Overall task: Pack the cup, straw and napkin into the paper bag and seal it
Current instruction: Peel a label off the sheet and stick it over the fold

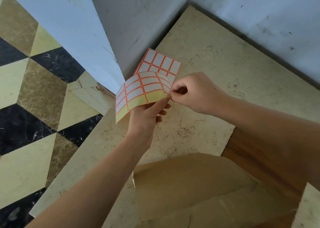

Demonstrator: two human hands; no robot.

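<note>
My left hand holds up a curved sheet of white stickers with orange borders; its lower row shows bare yellow backing. A second sticker sheet sits behind it. My right hand pinches at the right edge of the front sheet with thumb and forefinger, on a sticker corner. The brown paper bag stands below my arms near the bottom of the view, its top folded over. Cup, straw and napkin are not visible.
The beige marble counter runs into a corner of pale blue walls. Its left edge drops to a patterned floor of black, brown and cream tiles. A wooden surface lies at the right under my right forearm.
</note>
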